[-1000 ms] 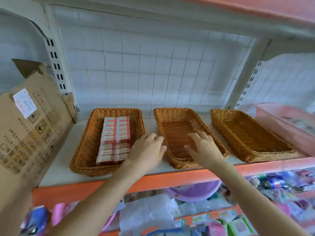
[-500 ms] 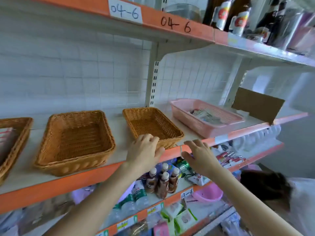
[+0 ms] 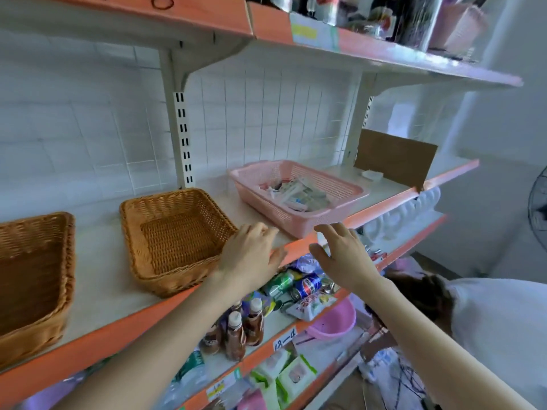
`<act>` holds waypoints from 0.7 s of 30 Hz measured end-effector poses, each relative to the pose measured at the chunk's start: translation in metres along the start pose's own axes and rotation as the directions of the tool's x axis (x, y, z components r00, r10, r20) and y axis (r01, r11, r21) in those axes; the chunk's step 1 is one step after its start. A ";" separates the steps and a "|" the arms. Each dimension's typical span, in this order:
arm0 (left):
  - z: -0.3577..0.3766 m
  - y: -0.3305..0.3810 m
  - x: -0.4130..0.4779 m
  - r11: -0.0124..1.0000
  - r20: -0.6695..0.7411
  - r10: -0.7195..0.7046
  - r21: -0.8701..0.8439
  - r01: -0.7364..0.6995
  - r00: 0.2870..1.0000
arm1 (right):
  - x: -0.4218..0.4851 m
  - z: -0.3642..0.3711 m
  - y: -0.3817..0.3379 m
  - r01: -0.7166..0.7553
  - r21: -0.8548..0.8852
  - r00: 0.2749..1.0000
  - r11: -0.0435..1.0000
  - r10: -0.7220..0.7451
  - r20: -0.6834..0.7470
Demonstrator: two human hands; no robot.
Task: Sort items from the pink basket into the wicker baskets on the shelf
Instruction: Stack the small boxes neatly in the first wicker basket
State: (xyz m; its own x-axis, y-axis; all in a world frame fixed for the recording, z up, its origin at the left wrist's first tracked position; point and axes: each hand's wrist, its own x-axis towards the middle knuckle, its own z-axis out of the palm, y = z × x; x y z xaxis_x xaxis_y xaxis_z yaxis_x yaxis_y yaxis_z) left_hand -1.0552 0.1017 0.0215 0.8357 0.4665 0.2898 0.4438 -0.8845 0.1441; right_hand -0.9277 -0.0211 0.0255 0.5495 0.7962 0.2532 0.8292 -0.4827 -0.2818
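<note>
The pink basket stands on the white shelf at centre right, with several small white packets lying inside. Left of it sits an empty wicker basket, and another wicker basket is cut off by the left edge. My left hand hovers at the shelf's orange front edge, between the nearer wicker basket and the pink basket, its fingers loose and holding nothing. My right hand reaches forward just below the pink basket's front corner, fingers relaxed and empty.
A brown cardboard piece stands right of the pink basket. The shelf below holds bottles, cans and packets. An upper shelf carries jars. Another person's head and white shirt are at lower right.
The view has swung right: the basket with the red-and-white boxes has left the frame and the pink basket has come to the centre. Both empty hands have travelled right along the shelf edge.
</note>
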 end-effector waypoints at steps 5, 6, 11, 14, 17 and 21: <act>0.014 -0.006 0.062 1.000 -0.036 -0.008 -0.007 0.008 0.999 | 0.063 -0.002 0.023 0.028 0.007 0.998 1.000 -0.028 -0.065; 0.015 -0.006 0.076 1.000 -0.047 -0.017 -0.005 0.017 0.999 | 0.078 -0.003 0.027 0.036 0.000 0.997 0.999 -0.036 -0.067; 0.023 -0.014 0.137 0.998 -0.072 -0.068 0.007 0.068 0.995 | 0.151 -0.004 0.046 0.084 -0.027 0.996 0.996 -0.084 -0.018; 0.026 -0.022 0.161 0.994 -0.059 -0.106 0.034 0.108 0.993 | 0.180 -0.003 0.057 0.102 -0.050 0.994 0.994 -0.101 0.030; 0.029 -0.028 0.173 0.988 -0.027 -0.147 0.038 0.148 0.989 | 0.200 -0.001 0.065 0.120 -0.042 0.990 0.992 -0.116 0.078; 0.035 -0.037 0.184 0.974 0.007 -0.224 0.043 0.223 0.975 | 0.231 0.008 0.070 0.169 -0.019 0.976 0.985 -0.165 0.146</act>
State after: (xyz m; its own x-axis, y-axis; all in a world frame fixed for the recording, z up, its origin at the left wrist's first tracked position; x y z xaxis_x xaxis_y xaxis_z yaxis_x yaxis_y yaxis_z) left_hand -0.9066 0.2201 0.0365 0.7174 0.6526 0.2436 0.6325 -0.7568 0.1647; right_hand -0.7437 0.1323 0.0571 0.3847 0.9093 0.1584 0.9119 -0.3479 -0.2176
